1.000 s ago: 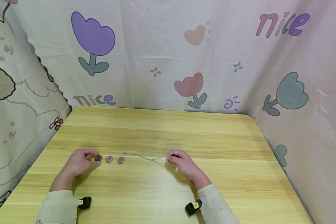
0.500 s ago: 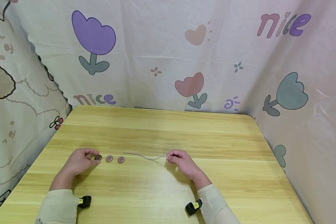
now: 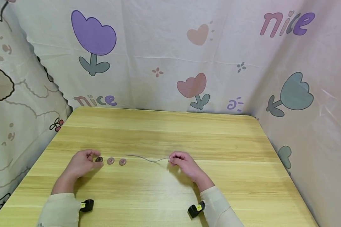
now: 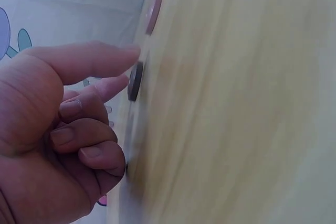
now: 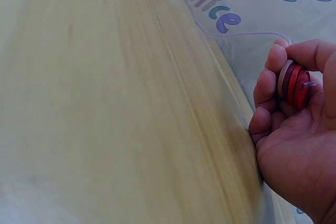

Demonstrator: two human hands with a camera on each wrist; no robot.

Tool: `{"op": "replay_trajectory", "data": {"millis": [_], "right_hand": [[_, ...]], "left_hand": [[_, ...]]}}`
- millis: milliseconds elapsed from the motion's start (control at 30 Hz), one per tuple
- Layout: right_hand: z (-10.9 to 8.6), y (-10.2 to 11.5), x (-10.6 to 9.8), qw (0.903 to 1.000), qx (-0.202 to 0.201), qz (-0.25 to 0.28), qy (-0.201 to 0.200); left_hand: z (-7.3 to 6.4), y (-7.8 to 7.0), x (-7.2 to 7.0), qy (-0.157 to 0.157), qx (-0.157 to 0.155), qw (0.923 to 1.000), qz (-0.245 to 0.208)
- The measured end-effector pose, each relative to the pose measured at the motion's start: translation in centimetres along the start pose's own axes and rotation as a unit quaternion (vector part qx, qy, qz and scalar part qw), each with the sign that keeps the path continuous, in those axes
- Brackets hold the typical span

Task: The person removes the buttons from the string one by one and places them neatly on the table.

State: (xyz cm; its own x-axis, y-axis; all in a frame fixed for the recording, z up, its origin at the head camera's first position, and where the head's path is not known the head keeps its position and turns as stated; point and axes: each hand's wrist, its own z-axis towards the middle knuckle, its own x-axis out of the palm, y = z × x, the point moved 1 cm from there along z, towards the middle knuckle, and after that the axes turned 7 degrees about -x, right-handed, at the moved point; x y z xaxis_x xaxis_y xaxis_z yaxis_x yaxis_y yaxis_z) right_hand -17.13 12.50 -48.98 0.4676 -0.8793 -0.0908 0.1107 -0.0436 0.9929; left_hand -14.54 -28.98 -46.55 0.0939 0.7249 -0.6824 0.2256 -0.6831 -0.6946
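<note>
A dark brown button [image 3: 99, 159] lies flat on the table between the thumb and index finger of my left hand [image 3: 82, 163]. In the left wrist view a small gap shows between thumb and dark button; whether the index finger touches it I cannot tell. Two lighter mauve-brown buttons, a middle one [image 3: 110, 160] and a right one [image 3: 122, 161], lie in a row beside it. My right hand [image 3: 184, 164] pinches a thin grey cord [image 3: 149, 160], its free end pointing left. Within those fingers sits a stack of red, dark and tan buttons [image 5: 295, 85] threaded on the cord.
The wood-grain table [image 3: 159, 135] stands against a printed curtain [image 3: 147, 37] at the back and sides. A black wrist camera is strapped by the left sleeve [image 3: 59, 208] and another by the right sleeve [image 3: 220, 206].
The left thumb and index finger have spread slightly apart around the dark button, which now lies flat. The right hand and the cord stay where they were.
</note>
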Motion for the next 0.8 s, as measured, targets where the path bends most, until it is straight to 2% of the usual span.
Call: {"op": "replay_trajectory", "data": {"millis": [200,467,800], "right_hand": [[0.0,0.2,0.0,1.0,-0.006,-0.001,-0.002],[0.1,0.1,0.2,1.0,0.0,0.0,-0.005],[0.0,0.3,0.2,1.0,-0.001,-0.007,0.0]], "left_hand": [[0.1,-1.3,0.4,-0.007,0.01,0.9999,0.009],[0.3,-3.1,0.5,-0.001,0.028,0.9995,-0.013],[0.5,-5.8,0.9,-0.002,0.078,0.9965,-0.03]]}}
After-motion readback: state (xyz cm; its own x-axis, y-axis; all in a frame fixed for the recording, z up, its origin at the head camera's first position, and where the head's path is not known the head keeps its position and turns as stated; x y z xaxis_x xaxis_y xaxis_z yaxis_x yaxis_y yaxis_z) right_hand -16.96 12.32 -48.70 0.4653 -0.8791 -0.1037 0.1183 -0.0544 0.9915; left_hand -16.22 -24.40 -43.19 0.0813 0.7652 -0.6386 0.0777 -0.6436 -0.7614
